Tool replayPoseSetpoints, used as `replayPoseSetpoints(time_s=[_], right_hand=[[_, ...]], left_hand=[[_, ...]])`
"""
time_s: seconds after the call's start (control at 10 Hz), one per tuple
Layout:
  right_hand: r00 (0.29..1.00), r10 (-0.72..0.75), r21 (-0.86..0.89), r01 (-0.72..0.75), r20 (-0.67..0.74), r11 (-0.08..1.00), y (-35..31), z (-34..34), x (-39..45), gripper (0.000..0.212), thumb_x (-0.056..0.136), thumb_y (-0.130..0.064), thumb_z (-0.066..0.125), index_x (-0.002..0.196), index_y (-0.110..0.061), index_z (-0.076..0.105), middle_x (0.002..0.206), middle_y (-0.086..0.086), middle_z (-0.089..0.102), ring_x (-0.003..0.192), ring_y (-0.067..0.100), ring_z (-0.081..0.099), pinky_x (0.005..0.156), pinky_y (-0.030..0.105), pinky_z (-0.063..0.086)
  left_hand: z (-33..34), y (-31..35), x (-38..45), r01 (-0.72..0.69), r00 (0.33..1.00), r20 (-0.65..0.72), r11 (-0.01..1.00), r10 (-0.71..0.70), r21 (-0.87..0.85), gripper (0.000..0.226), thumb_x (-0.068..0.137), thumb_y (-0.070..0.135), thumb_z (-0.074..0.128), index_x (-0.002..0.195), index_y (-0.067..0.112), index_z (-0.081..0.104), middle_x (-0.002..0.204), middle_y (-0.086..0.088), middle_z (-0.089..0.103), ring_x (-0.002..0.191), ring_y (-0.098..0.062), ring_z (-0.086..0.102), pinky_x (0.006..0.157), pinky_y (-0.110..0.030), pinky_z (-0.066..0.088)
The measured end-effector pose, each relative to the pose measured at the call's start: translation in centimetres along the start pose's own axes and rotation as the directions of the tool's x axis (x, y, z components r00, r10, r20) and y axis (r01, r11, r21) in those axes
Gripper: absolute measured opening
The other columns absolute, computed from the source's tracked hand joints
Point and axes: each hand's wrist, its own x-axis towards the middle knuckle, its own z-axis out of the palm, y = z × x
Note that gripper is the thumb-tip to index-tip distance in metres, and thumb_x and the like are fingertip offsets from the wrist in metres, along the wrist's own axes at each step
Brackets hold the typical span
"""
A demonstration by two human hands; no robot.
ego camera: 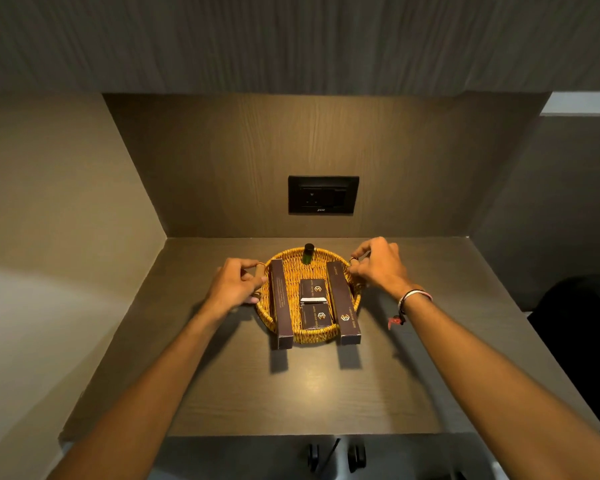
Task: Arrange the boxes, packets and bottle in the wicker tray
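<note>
A round wicker tray (293, 271) sits on the wooden shelf. Two long dark boxes lie in it, one along the left side (280, 303) and one along the right side (343, 303), both overhanging the front rim. Between them lie two small dark packets, one farther (312, 288) and one nearer (316, 317). A small green bottle (308, 253) with a black cap stands at the tray's back rim. My left hand (234, 284) grips the tray's left handle. My right hand (378, 263) has its fingers at the right handle.
The wooden shelf (222, 375) is closed in by a wall on the left and a wood panel behind, with a black power socket (323, 195) above the tray. The shelf's front edge lies near me. A dark shape (575, 341) sits at the right.
</note>
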Motion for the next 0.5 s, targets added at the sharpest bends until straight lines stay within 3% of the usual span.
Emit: replayPoseSetpoints(time_s=[0.2, 0.3, 0.4, 0.5], right_hand=[[1.0, -0.005, 0.052, 0.005, -0.007, 0.999, 0.3, 0.0, -0.5, 0.026, 0.078, -0.021, 0.083, 0.099, -0.012, 0.071, 0.106, 0.009, 0.063, 0.103, 0.023, 0.062, 0.079, 0.045, 0.062], [1.0, -0.019, 0.017, 0.019, 0.011, 1.0, -0.2, -0.3, -0.8, 0.031, 0.08, -0.024, 0.082, 0.105, -0.01, 0.07, 0.111, 0.013, 0.065, 0.111, 0.027, 0.06, 0.084, 0.042, 0.057], [0.997, -0.05, -0.074, 0.054, 0.058, 0.996, -1.2, -1.0, -2.3, 0.065, 0.084, -0.044, 0.074, 0.137, -0.012, 0.055, 0.136, 0.017, 0.057, 0.13, 0.033, 0.051, 0.095, 0.045, 0.049], [0.995, -0.098, -0.189, 0.101, 0.023, 0.977, -1.4, -1.5, -3.5, 0.084, 0.087, -0.059, 0.063, 0.154, -0.017, 0.033, 0.154, 0.021, 0.042, 0.143, 0.038, 0.038, 0.108, 0.054, 0.04]], left_hand=[[0.2, -0.1, 0.3, -0.038, 0.999, -0.005, 0.999, 0.038, 0.027, 0.055, 0.089, 0.013, 0.069, 0.14, 0.01, 0.049, 0.079, -0.007, 0.07, 0.068, -0.013, 0.069, 0.05, -0.022, 0.059], [0.2, 0.0, -0.3, -0.071, 0.996, -0.044, 0.992, 0.076, 0.102, 0.056, 0.09, 0.019, 0.069, 0.142, 0.012, 0.049, 0.081, -0.005, 0.073, 0.071, -0.013, 0.069, 0.063, -0.032, 0.062], [0.4, 0.1, -2.4, -0.107, 0.988, -0.088, 0.967, 0.131, 0.229, 0.068, 0.093, 0.04, 0.061, 0.151, 0.019, 0.034, 0.127, -0.013, 0.063, 0.114, -0.023, 0.061, 0.1, -0.049, 0.05], [0.4, 0.2, -3.9, -0.136, 0.98, -0.087, 0.925, 0.178, 0.356, 0.075, 0.093, 0.055, 0.051, 0.156, 0.028, 0.019, 0.161, -0.014, 0.024, 0.145, -0.032, 0.03, 0.113, -0.06, 0.03]])
